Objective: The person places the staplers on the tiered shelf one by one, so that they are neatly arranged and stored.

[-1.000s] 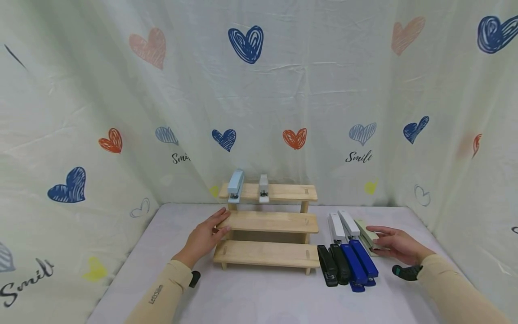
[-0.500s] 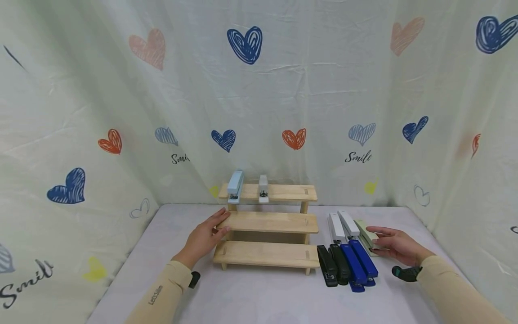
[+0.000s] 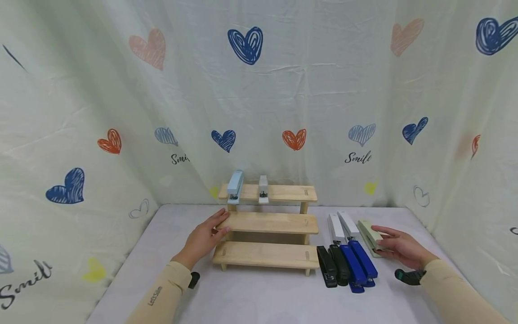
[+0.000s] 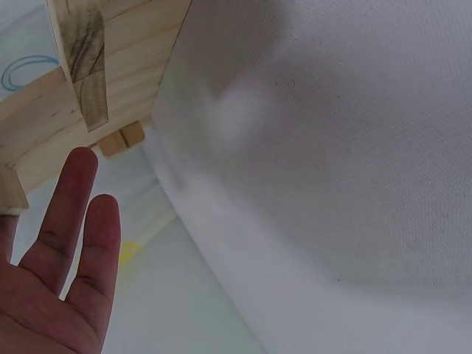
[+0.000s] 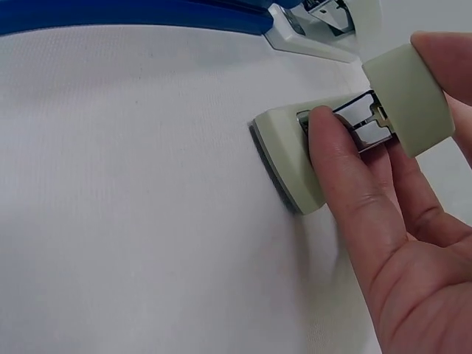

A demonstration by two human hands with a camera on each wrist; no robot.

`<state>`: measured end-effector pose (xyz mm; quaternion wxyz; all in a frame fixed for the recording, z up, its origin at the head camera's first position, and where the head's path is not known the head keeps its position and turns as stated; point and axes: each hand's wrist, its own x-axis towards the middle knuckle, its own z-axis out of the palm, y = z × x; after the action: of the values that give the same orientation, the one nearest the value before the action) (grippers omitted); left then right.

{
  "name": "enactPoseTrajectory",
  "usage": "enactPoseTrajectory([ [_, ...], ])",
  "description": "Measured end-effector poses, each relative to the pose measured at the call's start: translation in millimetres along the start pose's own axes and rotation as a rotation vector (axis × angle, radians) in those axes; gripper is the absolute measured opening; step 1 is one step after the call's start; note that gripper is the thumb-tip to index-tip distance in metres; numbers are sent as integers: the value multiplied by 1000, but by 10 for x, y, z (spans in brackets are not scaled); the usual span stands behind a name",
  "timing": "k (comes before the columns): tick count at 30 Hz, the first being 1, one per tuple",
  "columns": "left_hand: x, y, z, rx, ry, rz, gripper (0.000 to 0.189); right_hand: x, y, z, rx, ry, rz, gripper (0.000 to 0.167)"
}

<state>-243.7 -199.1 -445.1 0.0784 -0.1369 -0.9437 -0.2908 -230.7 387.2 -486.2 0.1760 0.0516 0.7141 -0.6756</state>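
At the left end of a three-tier wooden shelf rack (image 3: 267, 222), my left hand (image 3: 204, 237) grips the middle board between thumb and fingers. Two of its fingers (image 4: 99, 251) extend free in the left wrist view. My right hand (image 3: 402, 248) holds a pale green stapler (image 3: 367, 231) low at the table. The right wrist view shows digits around the front of the stapler (image 5: 284, 147), one finger lying in the gap between its base and upper arm. A light blue stapler (image 3: 235, 185) and a grey-white stapler (image 3: 263, 188) stand on the top board.
Between rack and right hand lie two white staplers (image 3: 336, 228), two black staplers (image 3: 327, 266) and two blue staplers (image 3: 354, 264), close together. The table (image 3: 259, 301) has a white cloth. A curtain (image 3: 323, 90) printed with hearts hangs behind and at both sides.
My right hand has shifted slightly right with the pale green stapler, which now lies a little farther from the white staplers. My left hand stays on the rack.
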Motion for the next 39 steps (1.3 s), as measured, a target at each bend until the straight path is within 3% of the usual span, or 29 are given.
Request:
enactPoseTrajectory([
  [10, 22, 17, -24, -6, -6, 8, 57, -165, -64, -139, -61, 19, -48, 70],
  [21, 33, -68, 3, -151, -1, 33, 57, -334, -306, -116, -80, 4, -118, 65],
  [31, 72, -90, 34, -218, -16, 9, 56, -414, -703, -6, -125, 12, -179, 62],
  [39, 72, -74, 18, -238, -8, 10, 54, -368, -1151, 286, -123, -33, -201, 69],
])
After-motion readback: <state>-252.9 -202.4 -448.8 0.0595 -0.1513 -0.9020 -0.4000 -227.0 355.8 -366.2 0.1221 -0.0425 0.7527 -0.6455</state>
